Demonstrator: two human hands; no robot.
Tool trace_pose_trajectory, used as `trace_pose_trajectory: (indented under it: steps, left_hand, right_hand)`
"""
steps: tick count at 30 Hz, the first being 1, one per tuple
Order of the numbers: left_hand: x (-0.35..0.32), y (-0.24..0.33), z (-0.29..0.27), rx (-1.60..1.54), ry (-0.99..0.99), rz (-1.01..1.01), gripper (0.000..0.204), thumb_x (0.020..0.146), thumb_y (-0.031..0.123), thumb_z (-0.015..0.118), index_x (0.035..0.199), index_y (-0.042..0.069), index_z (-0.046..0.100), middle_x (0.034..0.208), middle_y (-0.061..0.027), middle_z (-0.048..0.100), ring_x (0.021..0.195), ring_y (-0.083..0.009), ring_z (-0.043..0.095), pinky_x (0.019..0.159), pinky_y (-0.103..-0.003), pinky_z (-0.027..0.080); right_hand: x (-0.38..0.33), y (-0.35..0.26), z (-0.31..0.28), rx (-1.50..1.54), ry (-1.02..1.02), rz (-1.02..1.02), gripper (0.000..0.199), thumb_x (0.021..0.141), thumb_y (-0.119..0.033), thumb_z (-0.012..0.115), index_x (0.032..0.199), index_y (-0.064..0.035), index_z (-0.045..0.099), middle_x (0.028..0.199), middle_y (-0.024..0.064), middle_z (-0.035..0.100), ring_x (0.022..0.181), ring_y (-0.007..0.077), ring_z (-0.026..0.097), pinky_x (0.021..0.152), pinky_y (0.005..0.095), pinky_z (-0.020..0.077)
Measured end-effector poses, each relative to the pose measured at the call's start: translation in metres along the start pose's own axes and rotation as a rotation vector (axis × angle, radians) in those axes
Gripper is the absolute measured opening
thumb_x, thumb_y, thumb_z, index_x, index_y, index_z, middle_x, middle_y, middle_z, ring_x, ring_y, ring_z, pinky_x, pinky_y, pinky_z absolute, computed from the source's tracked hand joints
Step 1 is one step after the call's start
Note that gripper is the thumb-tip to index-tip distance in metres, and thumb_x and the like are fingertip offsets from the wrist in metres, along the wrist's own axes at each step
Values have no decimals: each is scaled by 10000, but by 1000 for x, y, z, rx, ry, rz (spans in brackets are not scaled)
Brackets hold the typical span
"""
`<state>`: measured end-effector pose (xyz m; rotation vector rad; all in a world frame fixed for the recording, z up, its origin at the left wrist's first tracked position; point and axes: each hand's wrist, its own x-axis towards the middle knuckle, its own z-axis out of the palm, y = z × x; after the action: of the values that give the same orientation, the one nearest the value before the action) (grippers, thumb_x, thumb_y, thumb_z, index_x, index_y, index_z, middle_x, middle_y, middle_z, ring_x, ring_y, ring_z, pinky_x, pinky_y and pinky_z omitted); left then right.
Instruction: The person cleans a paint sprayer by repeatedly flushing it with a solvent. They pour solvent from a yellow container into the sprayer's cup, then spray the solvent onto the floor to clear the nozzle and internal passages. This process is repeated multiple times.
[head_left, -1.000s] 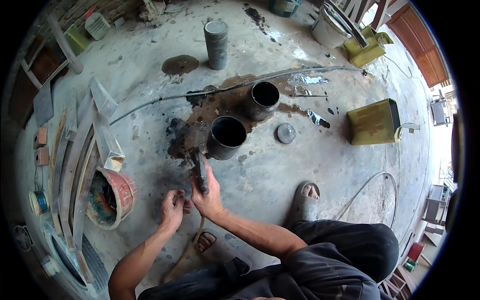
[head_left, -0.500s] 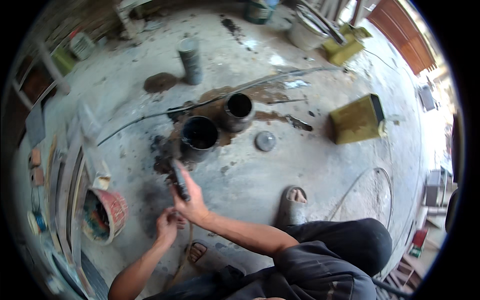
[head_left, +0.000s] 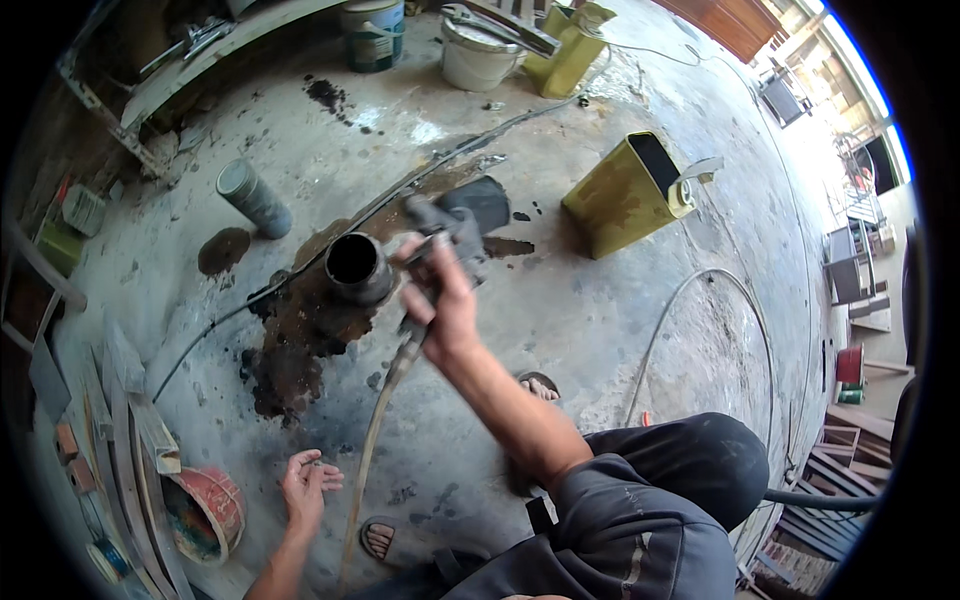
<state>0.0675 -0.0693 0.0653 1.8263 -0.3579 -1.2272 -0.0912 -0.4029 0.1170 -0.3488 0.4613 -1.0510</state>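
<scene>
Your right fingers (head_left: pixel 452 275) gripped a blurred, dark tool (head_left: pixel 455 232) near the open pot (head_left: pixel 372 288), left fingers (head_left: pixel 326 473) spread, empty; careful handling likely meant a slack hose (head_left: pixel 379 412).

Loc.: I'm in wkshp | flr (head_left: pixel 590 330): stained | rear L: bench (head_left: pixel 225 60) w/ hand tools (head_left: pixel 207 38) | my L: long bars (head_left: pixel 122 440), paint-smeared bkt (head_left: pixel 222 500) | ahead R: yel. tin (head_left: pixel 615 200) | by me: hose (head_left: pixel 368 430)

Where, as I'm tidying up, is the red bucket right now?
In the head view, the red bucket is at the lower left, between the long bars and the left hand.
</scene>
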Motion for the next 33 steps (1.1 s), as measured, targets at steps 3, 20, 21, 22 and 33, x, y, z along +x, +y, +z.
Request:
trace_pose_trajectory:
  steps: [3,20,21,22,33]
  left_hand:
    - [2,-6,7,51,-34,29,251,1036,35,479,1278,-30,484,958,-165,687,832,-246,716,715,-355,617]
    - [23,-9,-8,38,49,-8,281,1004,21,497,1282,-11,490,924,-165,685,790,-241,715,670,-347,612]
    - [30,-13,-29,61,54,-13,286,1000,25,499,1284,-11,487,934,-168,685,792,-240,717,671,-349,613]
    - [32,-7,-48,62,82,-39,285,1001,33,500,1282,-12,506,943,-165,685,799,-238,718,668,-353,612]
    - [-13,38,-63,-62,-134,35,331,1016,50,461,1304,-43,593,1209,-132,675,1112,-223,659,927,-369,547]
  right_hand:
    - [47,-44,-53,439,117,-65,339,1051,-292,589,1283,-44,587,1140,80,692,853,56,640,443,148,386]
    - [-43,17,5,-19,11,-8,450,1089,-330,510,1475,-114,427,1368,66,606,1214,140,588,525,237,469]
    - [-56,30,20,-67,-18,-3,461,1093,-312,501,1493,-105,401,1357,82,606,1202,151,591,524,246,479]
    - [-73,44,37,-125,-15,2,483,1097,-291,495,1520,-96,366,1337,97,608,1176,159,597,523,252,488]
    - [-206,194,-4,-505,-213,341,591,1044,-89,581,1575,-44,325,1211,74,654,786,100,590,599,258,529]
